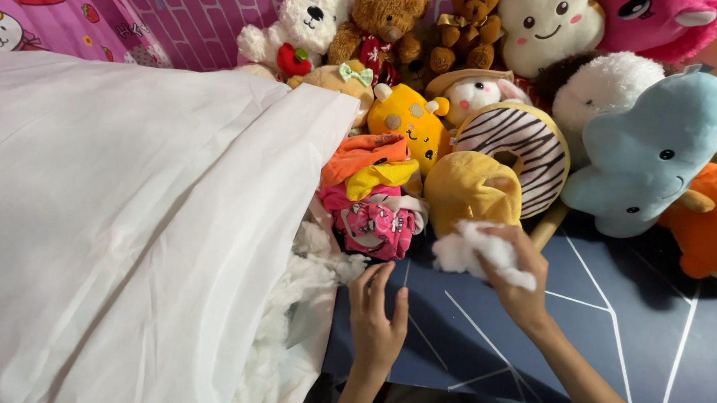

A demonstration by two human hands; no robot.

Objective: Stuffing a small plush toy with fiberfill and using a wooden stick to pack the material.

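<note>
From the head view, my right hand (pixel 516 273) pinched a tuft of stuffing (pixel 481 254) above the blue mat (pixel 611 317). My left hand (pixel 376 319) lay open, empty, beside the white sack (pixel 132 216). I judged this mid-transfer; steady carrying seemed needed.

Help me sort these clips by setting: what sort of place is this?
Probably a bedroom or home toy-stuffing corner. Plush toys are heaped against a pink cartoon-print wall, a big white fabric sack spills fluffy filling, and the right hand grips a white stuffing tuft over a dark blue mat.
</note>
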